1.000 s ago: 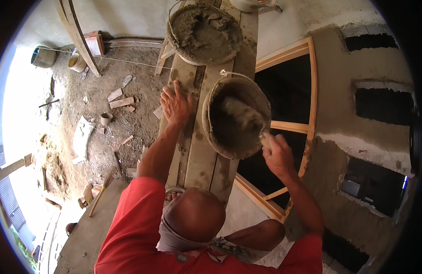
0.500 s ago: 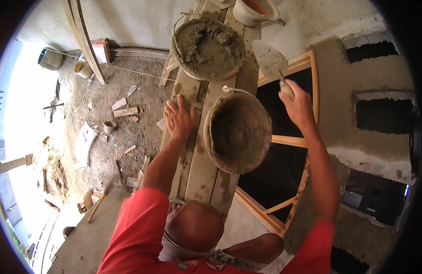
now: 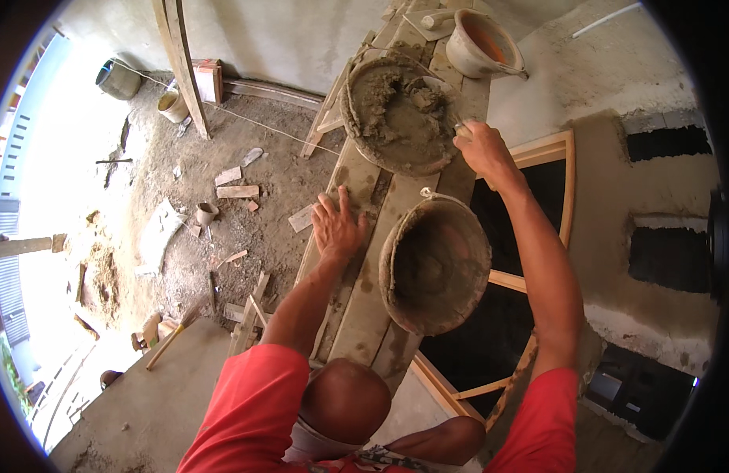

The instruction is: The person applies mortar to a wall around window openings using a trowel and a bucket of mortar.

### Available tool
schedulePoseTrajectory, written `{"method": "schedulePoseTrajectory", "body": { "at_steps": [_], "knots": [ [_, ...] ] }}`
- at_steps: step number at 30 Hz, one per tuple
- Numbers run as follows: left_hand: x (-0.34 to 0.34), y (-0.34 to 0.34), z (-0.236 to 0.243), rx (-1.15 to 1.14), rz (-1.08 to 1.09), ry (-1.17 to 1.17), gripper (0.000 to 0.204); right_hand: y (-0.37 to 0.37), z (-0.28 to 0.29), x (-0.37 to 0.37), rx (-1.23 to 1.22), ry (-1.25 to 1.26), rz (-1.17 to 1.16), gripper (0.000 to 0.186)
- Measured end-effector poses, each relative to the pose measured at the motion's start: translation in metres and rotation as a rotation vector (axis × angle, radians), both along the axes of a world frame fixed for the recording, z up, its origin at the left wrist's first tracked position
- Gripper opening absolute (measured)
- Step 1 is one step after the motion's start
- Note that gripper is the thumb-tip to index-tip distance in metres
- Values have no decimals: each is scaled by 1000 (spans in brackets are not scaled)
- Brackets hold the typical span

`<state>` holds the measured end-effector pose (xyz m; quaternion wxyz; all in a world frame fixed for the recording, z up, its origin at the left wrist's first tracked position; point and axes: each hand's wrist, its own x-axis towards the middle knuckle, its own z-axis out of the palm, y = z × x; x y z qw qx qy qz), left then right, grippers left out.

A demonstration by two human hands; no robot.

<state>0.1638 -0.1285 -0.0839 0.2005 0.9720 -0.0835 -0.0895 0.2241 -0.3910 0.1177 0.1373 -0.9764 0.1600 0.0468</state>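
My right hand (image 3: 490,154) is closed around the handle of a trowel (image 3: 462,133). Its blade reaches into the far bucket (image 3: 353,135), at the right side of grey wet mortar (image 3: 408,134); much of the blade is hard to make out. My left hand (image 3: 338,229) rests on the wooden planks (image 3: 368,303) with its fingers spread, holding nothing. Between my arms, closer to me, stands a second bucket (image 3: 386,268). Mortar coats its inside wall, and a wire handle lies along its rim.
Beyond the mortar, a pale container (image 3: 461,49) with an orange inside stands at the planks' far end. A wooden frame (image 3: 570,177) with dark openings lies to the right. Down on the left, the dirt ground (image 3: 246,213) carries wood scraps, a small pot (image 3: 207,212) and several buckets.
My right hand has brought the trowel from beside the far bucket, over the frame, leftward into the mortar. My left hand stays on the planks. The whole view has shifted slightly.
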Motion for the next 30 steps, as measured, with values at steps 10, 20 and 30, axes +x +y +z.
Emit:
{"method": "schedulePoseTrajectory", "body": {
  "at_steps": [10,20,30],
  "knots": [
    [-2,-1,-5,-20,-22,-151,76,29,2,29,565,180,-123,25],
    [-2,3,3,-5,-19,-125,81,36,-7,-8,849,-1,-217,31],
    [1,4,10,-12,-49,84,81,42,10,-32,881,-53,-286,42]
  ]
}}
